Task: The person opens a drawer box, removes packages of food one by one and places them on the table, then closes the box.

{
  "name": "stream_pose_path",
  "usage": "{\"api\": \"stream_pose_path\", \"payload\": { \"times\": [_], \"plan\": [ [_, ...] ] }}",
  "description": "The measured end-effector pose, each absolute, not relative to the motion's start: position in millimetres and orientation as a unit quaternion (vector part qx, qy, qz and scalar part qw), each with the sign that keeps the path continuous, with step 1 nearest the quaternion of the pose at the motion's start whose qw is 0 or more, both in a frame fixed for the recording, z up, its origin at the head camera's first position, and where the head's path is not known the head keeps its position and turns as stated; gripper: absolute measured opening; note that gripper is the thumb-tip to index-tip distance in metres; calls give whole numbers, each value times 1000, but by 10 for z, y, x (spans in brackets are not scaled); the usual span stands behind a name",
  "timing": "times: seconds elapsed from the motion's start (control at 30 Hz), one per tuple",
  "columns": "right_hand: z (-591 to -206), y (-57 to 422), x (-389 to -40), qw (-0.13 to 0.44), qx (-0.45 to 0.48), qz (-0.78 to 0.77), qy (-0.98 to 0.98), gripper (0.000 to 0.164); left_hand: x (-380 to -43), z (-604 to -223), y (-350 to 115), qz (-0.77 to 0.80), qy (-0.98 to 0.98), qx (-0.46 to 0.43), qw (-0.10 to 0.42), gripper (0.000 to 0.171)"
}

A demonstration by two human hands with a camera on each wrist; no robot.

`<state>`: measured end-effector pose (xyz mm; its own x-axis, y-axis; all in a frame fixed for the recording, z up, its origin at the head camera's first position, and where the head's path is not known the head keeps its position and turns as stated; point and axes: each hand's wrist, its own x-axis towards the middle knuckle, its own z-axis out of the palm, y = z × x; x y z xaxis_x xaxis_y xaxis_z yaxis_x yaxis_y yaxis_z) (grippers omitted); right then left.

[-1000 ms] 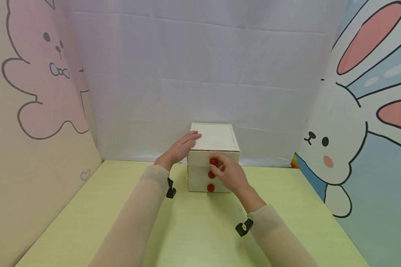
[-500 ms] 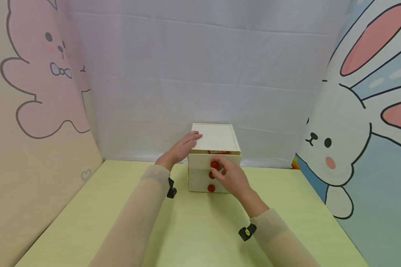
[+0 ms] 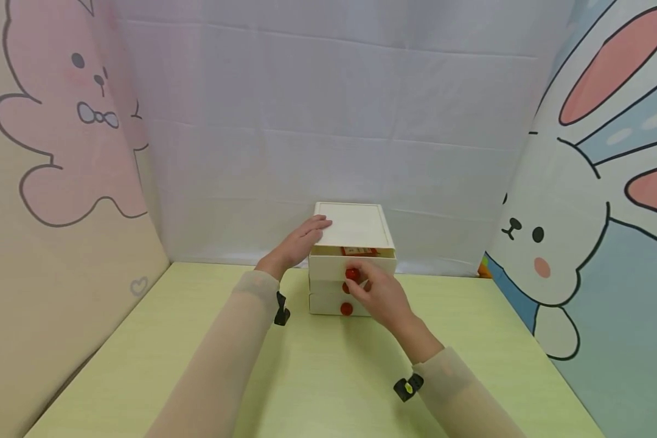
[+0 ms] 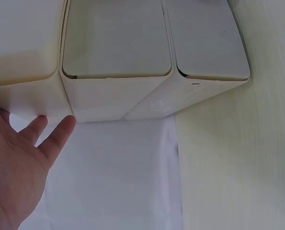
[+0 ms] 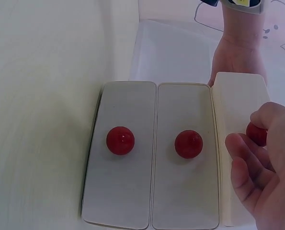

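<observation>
A white cabinet with three stacked drawers stands at the back of the table, each drawer bearing a round red knob. My right hand pinches the knob of the top drawer, which is partly pulled out. Inside that drawer a flat red-and-white item shows through the gap. The left hand rests with extended fingers on the cabinet's upper left edge; in the left wrist view its fingers lie against the cabinet's side. The middle and bottom drawers are closed.
The pale green table spreads in front of the cabinet. A white cloth hangs close behind it. Panels with a pink cartoon animal and a white rabbit border the left and right sides. Each wrist wears a small black camera.
My right hand has drawn the top drawer outward by its knob, from closed to partly open, baring the red-and-white item. The left hand has stayed on the cabinet.
</observation>
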<state>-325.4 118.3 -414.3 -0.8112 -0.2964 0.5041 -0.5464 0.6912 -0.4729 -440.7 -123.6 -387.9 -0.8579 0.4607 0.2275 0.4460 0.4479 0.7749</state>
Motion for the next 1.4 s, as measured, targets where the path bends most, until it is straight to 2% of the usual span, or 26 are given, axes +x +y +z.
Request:
{"api": "stream_pose_path", "payload": {
  "times": [1.4],
  "plan": [
    [-4200,1272,-2965,219,263,310,-887,33,-4346,-3870,-1167,459,849,260,2,56]
  ]
}}
